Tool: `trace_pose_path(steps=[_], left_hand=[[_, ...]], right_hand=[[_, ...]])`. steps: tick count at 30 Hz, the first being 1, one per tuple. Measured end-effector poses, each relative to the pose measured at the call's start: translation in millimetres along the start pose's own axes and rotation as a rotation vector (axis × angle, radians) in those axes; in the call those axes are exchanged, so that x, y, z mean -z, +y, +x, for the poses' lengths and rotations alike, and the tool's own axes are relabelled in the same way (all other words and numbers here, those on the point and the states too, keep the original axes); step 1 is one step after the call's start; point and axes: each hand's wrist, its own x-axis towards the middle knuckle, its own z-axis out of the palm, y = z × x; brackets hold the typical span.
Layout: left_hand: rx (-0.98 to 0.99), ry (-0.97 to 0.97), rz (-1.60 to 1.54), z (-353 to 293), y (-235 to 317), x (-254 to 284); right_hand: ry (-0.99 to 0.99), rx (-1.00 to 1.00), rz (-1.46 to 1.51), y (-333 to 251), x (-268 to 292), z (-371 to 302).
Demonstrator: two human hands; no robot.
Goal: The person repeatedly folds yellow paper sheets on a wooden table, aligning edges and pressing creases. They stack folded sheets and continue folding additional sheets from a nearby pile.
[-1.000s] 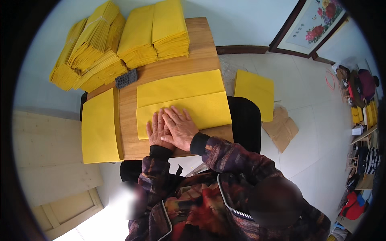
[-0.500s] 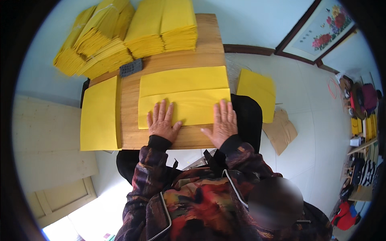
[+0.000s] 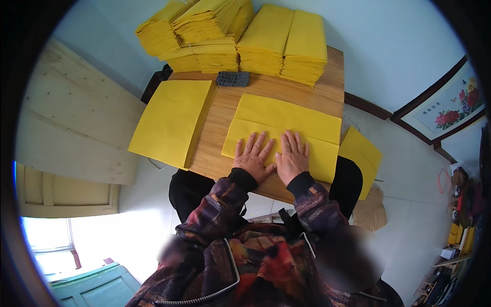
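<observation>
At the left of the frame a flat yellow paper sheet (image 3: 171, 122) hangs over the left edge of a wooden table (image 3: 217, 128). At the upper centre, stacks of yellow paper (image 3: 240, 36) sit along the far side, a small dark grey block (image 3: 232, 78) just before them. In the centre a folded yellow sheet (image 3: 286, 123) lies on the table. The left hand (image 3: 252, 159) and right hand (image 3: 292, 157) rest on it side by side, palms down, fingers spread, gripping nothing. To the right another yellow sheet (image 3: 360, 153) lies beyond the table's edge.
</observation>
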Motion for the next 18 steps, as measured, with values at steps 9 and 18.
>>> trace_pose_path(steps=[9,18], left_hand=[[0.202,-0.047,0.048,17,-40,7],[0.245,-0.038,0.071,20,-61,6]], right_hand=[[0.058,-0.233,-0.132,60,9,-45],[0.065,-0.324,-0.004,90,20,-64]])
